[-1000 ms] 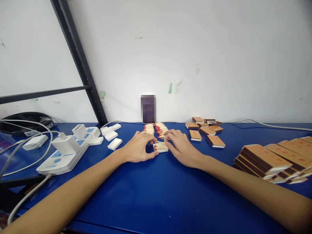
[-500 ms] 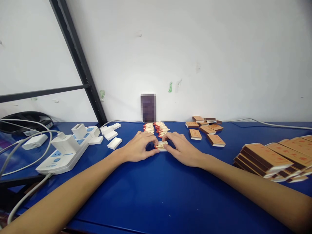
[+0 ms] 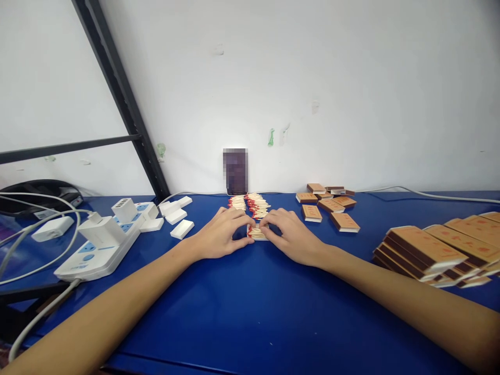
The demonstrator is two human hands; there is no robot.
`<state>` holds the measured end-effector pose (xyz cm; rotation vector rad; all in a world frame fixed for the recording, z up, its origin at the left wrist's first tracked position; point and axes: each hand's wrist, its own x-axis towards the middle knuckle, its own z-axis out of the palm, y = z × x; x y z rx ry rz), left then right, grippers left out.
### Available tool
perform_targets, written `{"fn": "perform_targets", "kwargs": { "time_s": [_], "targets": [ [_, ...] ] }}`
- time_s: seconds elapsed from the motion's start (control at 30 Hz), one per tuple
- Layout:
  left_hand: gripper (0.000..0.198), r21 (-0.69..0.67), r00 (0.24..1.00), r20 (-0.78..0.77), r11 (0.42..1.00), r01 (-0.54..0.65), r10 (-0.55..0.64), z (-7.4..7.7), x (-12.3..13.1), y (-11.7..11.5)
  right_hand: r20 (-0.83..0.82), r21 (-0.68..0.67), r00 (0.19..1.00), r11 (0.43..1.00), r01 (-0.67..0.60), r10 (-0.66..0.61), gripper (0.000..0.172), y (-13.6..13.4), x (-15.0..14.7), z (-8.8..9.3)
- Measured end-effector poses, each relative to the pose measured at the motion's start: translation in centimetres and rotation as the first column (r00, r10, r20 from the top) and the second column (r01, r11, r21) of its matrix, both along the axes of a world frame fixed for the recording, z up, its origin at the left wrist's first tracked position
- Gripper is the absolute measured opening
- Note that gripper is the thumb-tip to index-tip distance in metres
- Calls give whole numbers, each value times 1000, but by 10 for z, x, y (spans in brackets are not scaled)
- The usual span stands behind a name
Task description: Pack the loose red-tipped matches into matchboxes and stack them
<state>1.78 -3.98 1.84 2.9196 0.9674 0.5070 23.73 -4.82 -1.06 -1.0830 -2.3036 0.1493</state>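
Observation:
Between my hands, a small white matchbox tray (image 3: 261,239) lies on the blue table, with red-tipped matches (image 3: 256,233) inside it. My left hand (image 3: 226,233) grips the tray's left end between thumb and fingers. At the opposite end, the thumb and fingertips of my right hand (image 3: 291,235) close on the tray; its far corner is hidden by them. Just beyond the tray are two heaps of loose matches, a left heap (image 3: 236,203) and a right heap (image 3: 257,206), their red heads facing left.
White trays (image 3: 182,229) lie to the left, near a power strip (image 3: 105,260) with plugs and cables. Orange-brown matchboxes (image 3: 345,222) are scattered at the back right. Stacked matchboxes (image 3: 429,247) stand at the far right. A blurred-out dark panel (image 3: 236,172) leans on the wall.
More of the matches in the tray now shows between my hands, as my right fingers have shifted slightly toward its right end. The whole view has moved slightly.

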Motion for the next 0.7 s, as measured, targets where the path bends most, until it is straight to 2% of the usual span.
{"fn": "perform_targets", "kwargs": {
  "time_s": [0.2, 0.47, 0.7],
  "targets": [
    [23, 14, 1000, 20, 1000, 7, -7, 1, 1, -1, -28, 29, 999, 999, -39, 40, 15, 0, 0, 0],
    [26, -19, 999, 54, 1000, -7, 8, 1, 2, -5, 30, 77, 999, 997, -25, 23, 19, -4, -1, 1],
    [35, -78, 997, 55, 996, -52, 56, 1, 5, -4, 40, 63, 999, 998, -30, 28, 22, -4, -1, 0]
  ]
}}
